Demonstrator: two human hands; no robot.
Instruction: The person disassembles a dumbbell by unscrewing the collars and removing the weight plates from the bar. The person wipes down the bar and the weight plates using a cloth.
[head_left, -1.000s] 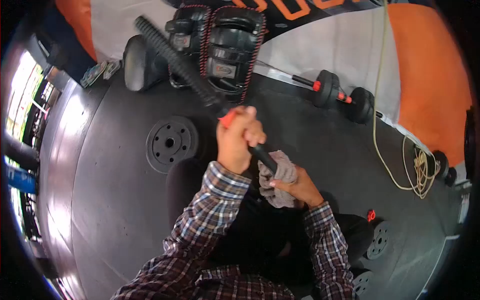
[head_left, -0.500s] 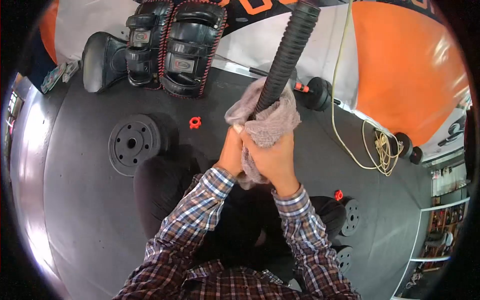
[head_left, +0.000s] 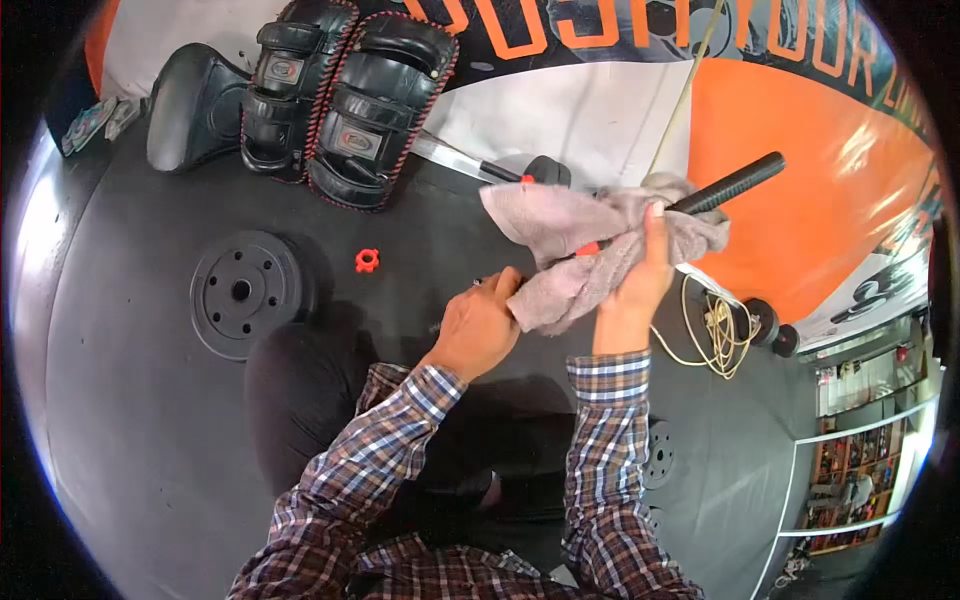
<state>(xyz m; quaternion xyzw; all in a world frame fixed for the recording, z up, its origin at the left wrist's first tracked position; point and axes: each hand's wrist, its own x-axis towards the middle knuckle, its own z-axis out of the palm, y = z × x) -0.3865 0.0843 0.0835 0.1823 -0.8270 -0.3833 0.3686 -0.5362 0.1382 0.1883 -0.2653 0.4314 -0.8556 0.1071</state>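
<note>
A black dumbbell bar with a ridged, threaded end (head_left: 735,182) slants up to the right in front of me. My right hand (head_left: 637,280) is closed around a greyish-pink towel (head_left: 570,215) wrapped on the bar, its thumb lying on top. Lower on the left, my left hand (head_left: 477,325) is curled in a fist in line with the bar, gripping its near end; the towel's hanging edge touches its fingers. Cloth hides most of the bar's middle, where a bit of red shows.
A black weight plate (head_left: 240,292) and a red star collar (head_left: 367,261) lie on the dark mat, left. Black strapped pads (head_left: 375,115) lean on the wall. A cream cord (head_left: 722,335) lies coiled at right near a dumbbell (head_left: 768,322). Another plate (head_left: 659,455) sits beside my right forearm.
The bar has tipped from steep to a low slant rightward. My hands have moved apart: the right went right along with the towel, the left stayed lower left. The towel has spread out loosely.
</note>
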